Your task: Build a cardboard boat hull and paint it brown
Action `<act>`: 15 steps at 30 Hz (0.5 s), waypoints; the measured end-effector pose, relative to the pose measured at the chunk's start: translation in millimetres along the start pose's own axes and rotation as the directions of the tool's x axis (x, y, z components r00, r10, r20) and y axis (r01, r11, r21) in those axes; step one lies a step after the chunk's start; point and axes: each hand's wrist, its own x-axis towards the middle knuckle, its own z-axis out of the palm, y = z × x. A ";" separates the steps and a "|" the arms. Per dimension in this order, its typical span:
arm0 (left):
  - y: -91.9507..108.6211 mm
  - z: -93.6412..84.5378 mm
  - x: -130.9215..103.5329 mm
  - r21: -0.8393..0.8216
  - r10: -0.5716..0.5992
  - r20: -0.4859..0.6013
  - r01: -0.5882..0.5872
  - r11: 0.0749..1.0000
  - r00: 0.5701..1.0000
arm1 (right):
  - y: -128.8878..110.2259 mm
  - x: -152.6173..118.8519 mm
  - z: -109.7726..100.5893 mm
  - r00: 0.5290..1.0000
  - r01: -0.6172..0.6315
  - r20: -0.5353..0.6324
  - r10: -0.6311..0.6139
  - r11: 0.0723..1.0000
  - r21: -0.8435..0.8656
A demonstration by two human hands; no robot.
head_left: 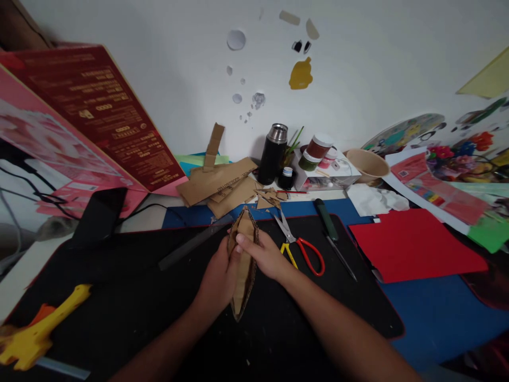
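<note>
Between my two hands is a small cardboard boat, a pointed hollow shape with raised sides, held above the black mat. My left hand grips its left side with the thumb inside. From the right, my right hand clasps the other wall, its thumb also pressed inside near the left thumb. The fingers behind the cardboard are mostly hidden. Just right of my right hand lie scissors with one red and one yellow handle, blades apart. Farther right is a green-handled knife with a slim blade.
Cardboard strips and scraps lie behind the mat, near a black flask and paint jars. A clear ruler is at left, as are a phone and a yellow glue gun. Red sheets lie right.
</note>
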 end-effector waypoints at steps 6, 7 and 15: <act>-2.8 3.9 -0.6 0.093 0.031 0.024 -0.033 0.995 0.999 | -3.1 0.3 4.0 0.999 -0.007 -0.046 0.011 0.997 0.082; -3.4 4.5 -0.6 0.102 0.031 0.031 -0.034 0.994 0.999 | -3.0 0.5 4.8 0.999 -0.006 -0.053 0.012 0.995 0.102; -4.0 9.0 -1.1 0.145 0.014 0.013 -0.015 0.989 1.000 | 1.1 1.7 9.2 0.994 -0.011 -0.106 0.030 0.984 0.180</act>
